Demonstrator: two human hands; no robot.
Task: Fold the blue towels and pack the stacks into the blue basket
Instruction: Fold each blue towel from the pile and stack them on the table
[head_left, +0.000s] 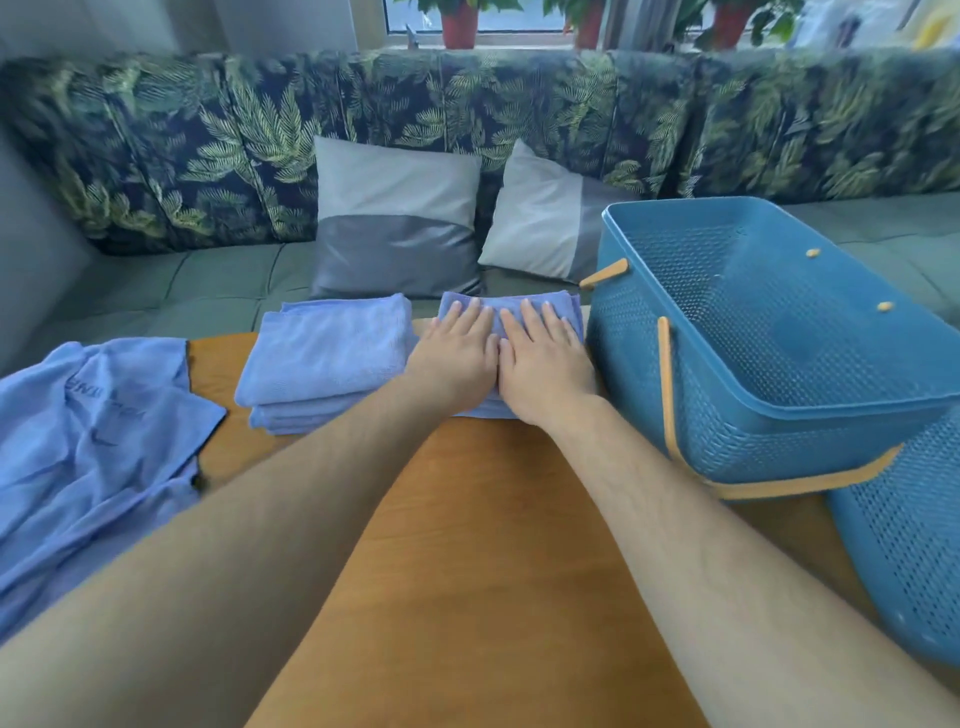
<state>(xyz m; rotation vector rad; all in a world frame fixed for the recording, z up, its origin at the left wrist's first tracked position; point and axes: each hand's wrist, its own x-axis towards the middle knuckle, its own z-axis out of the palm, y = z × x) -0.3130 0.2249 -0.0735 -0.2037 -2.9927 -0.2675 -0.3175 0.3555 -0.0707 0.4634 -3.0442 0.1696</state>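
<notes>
The left hand and right hand lie flat, fingers straight, on the folded towel at the far edge of the bench, beside the blue basket. Press evenly so the fold sets neat.

Your work surface is an orange-brown wooden table. At 9 o'clock a heap of unfolded blue towels lies rumpled and spills over the left edge. At 11 o'clock sits a stack of folded towels, its edges roughly squared. Just beside it, at 12 o'clock by the far edge, lies another folded towel. At 2 o'clock stands the blue basket, open side up, with its tan handle dropped against the near wall. At 4 o'clock a second blue perforated piece lies against the basket's near corner. You cannot tell whether it is a lid or another basket.
</notes>
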